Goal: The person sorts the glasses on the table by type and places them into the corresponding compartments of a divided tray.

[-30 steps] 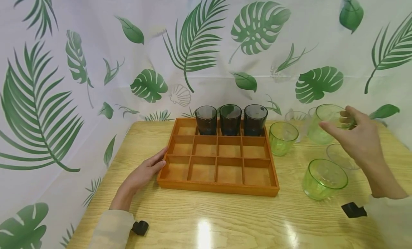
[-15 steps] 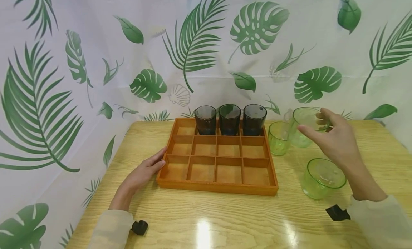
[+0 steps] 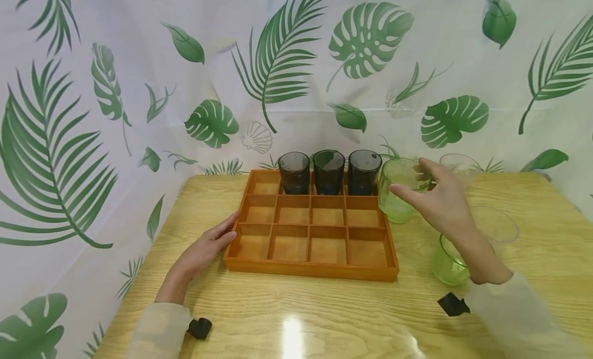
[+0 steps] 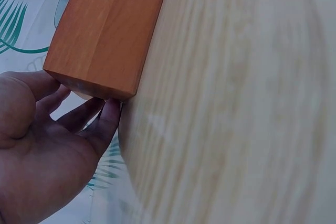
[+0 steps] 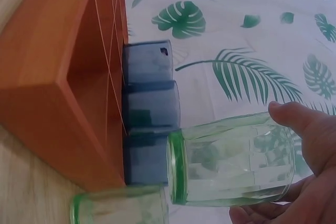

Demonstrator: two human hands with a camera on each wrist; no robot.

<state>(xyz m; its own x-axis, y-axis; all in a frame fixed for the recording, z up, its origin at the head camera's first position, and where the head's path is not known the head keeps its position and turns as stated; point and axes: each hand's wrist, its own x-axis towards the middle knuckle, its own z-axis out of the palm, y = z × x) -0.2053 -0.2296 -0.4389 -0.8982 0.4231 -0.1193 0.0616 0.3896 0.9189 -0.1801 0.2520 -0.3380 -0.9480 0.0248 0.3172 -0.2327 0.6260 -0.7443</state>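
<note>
Between its thumb and fingers my right hand holds a light green glass near the rim, just right of the wooden tray. The right wrist view shows this glass in the right hand, with another green glass below it; in the head view the two overlap. Three dark grey glasses stand upright in the tray's back row: one second from left, then [another dark glass] beside it and a third at the right. My left hand touches the tray's left side with its fingertips.
A third green glass stands partly behind the right forearm. Faint clear glasses, such as one clear glass, are at the right of the wooden table. A leaf-print cloth rises behind the table.
My right hand has carried the green glass leftward from the table's right side to beside the tray, over the standing green glass. The left hand stays at the tray's side.
</note>
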